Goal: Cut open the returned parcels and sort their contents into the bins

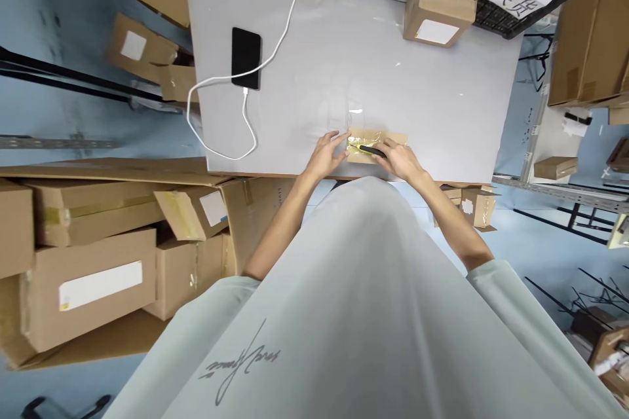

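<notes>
Cutter (372, 150) gripped over small taped box (396, 139)

Nearest, dark script is printed on the pale shirt (363, 301); it cannot be read with certainty. The small taped box lies at the table's (457, 118) near edge. The yellow-and-black cutter is gripped in the right hand (397, 158), its tip at the tape. The left hand (325, 156) is held open, fingers spread, at the box's left end. Farther away, a black phone (246, 57) is joined to a white cable (289, 19). Beyond, a blank-looking label is seen on a brown carton (439, 6), and "换货" is handwritten on the black crate's (511, 25) paper (508, 0).
</notes>
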`<state>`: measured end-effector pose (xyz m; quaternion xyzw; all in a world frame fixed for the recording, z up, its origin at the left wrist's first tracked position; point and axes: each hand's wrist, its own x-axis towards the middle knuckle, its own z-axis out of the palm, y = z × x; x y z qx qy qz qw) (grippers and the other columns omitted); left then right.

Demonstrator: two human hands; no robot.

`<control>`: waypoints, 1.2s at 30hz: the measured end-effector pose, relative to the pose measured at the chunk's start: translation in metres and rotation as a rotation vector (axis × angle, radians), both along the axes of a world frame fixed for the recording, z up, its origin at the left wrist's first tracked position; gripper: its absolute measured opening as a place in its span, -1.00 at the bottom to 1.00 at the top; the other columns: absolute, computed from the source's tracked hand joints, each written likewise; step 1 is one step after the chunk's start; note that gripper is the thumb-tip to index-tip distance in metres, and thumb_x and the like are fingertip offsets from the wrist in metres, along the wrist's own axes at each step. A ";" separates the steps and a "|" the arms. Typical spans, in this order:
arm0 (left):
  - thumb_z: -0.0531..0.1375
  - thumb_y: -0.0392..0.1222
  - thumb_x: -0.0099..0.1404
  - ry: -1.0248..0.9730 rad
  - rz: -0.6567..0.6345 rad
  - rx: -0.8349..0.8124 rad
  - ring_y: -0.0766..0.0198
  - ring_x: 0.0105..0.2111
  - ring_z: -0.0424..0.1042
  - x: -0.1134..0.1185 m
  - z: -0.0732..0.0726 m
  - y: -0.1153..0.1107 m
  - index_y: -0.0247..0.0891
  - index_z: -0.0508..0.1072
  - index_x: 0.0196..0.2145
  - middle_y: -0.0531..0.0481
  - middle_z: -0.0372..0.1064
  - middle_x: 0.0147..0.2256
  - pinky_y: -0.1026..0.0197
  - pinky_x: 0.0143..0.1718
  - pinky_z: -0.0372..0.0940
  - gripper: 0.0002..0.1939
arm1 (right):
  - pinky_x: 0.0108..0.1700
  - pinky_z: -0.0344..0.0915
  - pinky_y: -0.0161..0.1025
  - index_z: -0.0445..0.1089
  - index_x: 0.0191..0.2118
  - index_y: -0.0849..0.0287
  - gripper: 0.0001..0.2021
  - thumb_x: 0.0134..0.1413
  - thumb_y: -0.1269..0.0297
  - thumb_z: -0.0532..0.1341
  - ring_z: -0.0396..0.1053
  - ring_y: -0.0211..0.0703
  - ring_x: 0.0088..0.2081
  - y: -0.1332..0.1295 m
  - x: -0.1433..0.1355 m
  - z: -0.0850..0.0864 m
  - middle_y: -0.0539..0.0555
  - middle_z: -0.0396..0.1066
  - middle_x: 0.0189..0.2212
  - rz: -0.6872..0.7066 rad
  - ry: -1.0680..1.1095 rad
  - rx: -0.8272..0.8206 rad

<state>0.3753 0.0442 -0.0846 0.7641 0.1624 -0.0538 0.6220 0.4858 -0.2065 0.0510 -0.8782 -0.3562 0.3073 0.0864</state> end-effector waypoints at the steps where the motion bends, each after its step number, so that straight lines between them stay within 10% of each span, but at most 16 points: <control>1: 0.58 -0.10 0.27 0.005 0.011 -0.021 -0.29 0.50 0.33 0.000 0.000 0.000 0.02 0.68 0.31 -0.19 0.52 0.30 -0.28 0.63 0.14 -0.34 | 0.05 0.50 -0.02 0.53 0.47 0.07 -0.53 0.68 0.11 0.13 0.63 0.25 0.10 0.003 0.000 0.001 0.30 0.60 0.27 0.019 -0.018 -0.030; 27: 0.41 -0.13 0.46 0.009 -0.175 0.251 -0.10 0.43 0.47 0.001 0.005 -0.004 -0.07 0.48 0.55 -0.18 0.52 0.39 -0.13 0.57 0.28 -0.25 | 0.02 0.38 -0.06 0.49 0.51 0.15 -0.53 0.74 0.20 0.07 0.66 0.27 0.15 0.047 0.017 0.047 0.37 0.64 0.27 0.237 -0.054 -0.283; 36: 0.36 -0.08 0.49 0.138 -0.189 0.380 -0.16 0.43 0.49 0.004 0.024 -0.009 -0.04 0.44 0.60 -0.18 0.52 0.43 -0.18 0.53 0.35 -0.24 | 0.13 0.43 -0.03 0.50 0.46 0.23 -0.53 0.73 0.35 0.01 0.68 0.27 0.20 0.033 0.019 0.037 0.47 0.68 0.20 0.215 -0.021 -0.371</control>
